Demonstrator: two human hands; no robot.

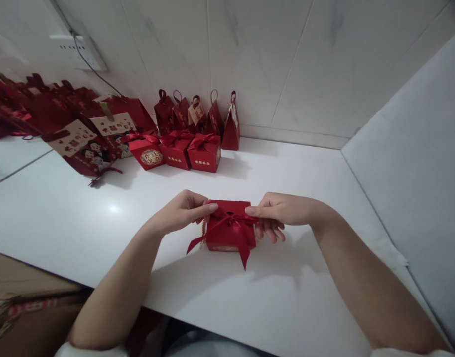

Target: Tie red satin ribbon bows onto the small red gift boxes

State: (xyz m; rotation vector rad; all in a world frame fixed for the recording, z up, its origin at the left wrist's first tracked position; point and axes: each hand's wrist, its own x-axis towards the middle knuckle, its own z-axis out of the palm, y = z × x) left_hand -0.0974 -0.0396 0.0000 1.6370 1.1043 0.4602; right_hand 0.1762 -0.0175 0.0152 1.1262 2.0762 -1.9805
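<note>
Pinching a red ribbon (238, 231) at the two sides of its bow, the left hand (187, 209) and the right hand (277, 209) each press their fingers (211, 208) together, the right's lower ones loosely spread. The ribbon lies across a red box (227, 204) near the middle of the white desk (287, 297); three bow-topped boxes (177, 155) stand far left.

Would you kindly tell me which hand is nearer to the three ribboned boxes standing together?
Left. The left hand is directly in front of the three boxes; the right hand is farther off, to their front right.
</note>
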